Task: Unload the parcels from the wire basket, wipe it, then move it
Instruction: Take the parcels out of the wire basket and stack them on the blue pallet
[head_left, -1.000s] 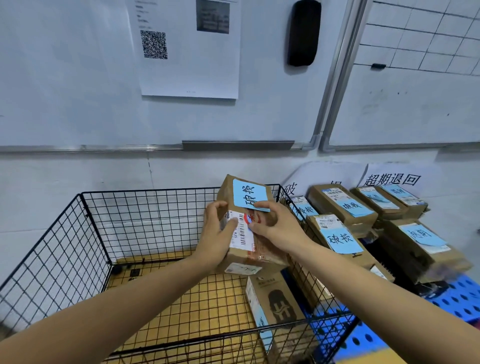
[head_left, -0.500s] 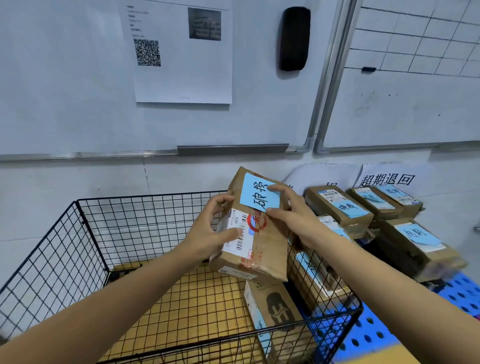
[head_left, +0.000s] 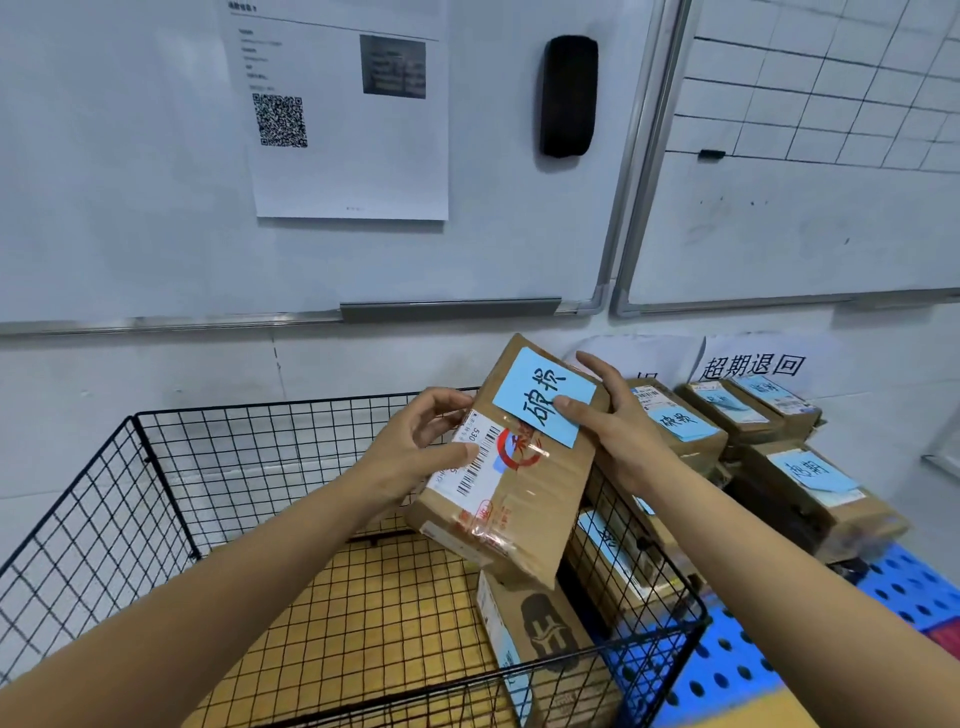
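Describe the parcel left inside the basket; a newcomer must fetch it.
Find the black wire basket below the whiteboard. In its near right corner stands a brown box. Unlike the other parcels, it bears a large dark printed logo.

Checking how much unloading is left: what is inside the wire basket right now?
One brown parcel with a dark logo stands by the right wall of the wire basket. The rest of the visible floor is bare mesh. The lifted parcel hides the back right corner.
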